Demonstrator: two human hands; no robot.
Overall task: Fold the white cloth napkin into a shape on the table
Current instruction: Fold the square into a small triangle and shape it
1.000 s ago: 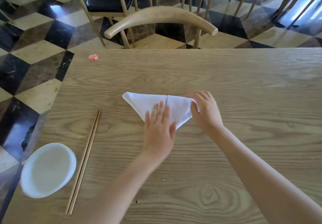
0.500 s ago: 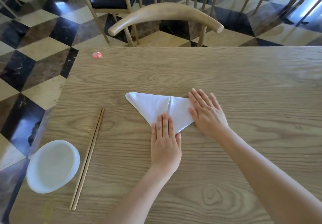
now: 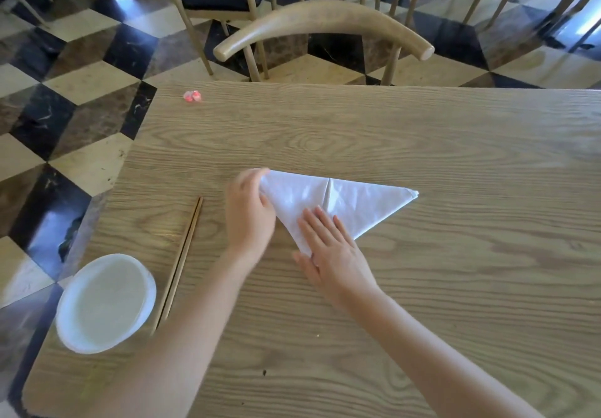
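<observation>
White cloth napkin (image 3: 351,204) lies flat on the wooden table (image 3: 455,144), roughly centre of view, folded into a downward-pointing triangle: long straight edge toward 12 o'clock, point toward 6 o'clock, one sharp corner out at 3 o'clock, other corner at 9 o'clock. A vertical seam runs down from the middle of the top edge where two flaps meet.

Left hand (image 3: 248,212) sits at the napkin's 9 o'clock corner, blurred. Its fingers are curled with fingertips together at that corner, appears to pinch the cloth tip, but blur means I cannot tell for sure that it grips. Right hand (image 3: 331,252) lies palm down over the lower point of the triangle, fingers straight, slightly spread, pointing to about 11 o'clock, pressing flat on the cloth; thumb out on bare table at 9 o'clock of the palm. Nothing clamped in it.

Pair of wooden chopsticks (image 3: 180,261) lies at 9 o'clock of the hands, touching each other, running from 1 to 7 o'clock. White bowl (image 3: 105,302) just beside their lower end, at 8 o'clock, at the table edge. Small pink wrapped item (image 3: 192,96) near the far left table corner, 11 o'clock of the napkin, well apart. Curved wooden chair back (image 3: 322,21) beyond the far edge at 12 o'clock, over a chequered floor (image 3: 81,82).
</observation>
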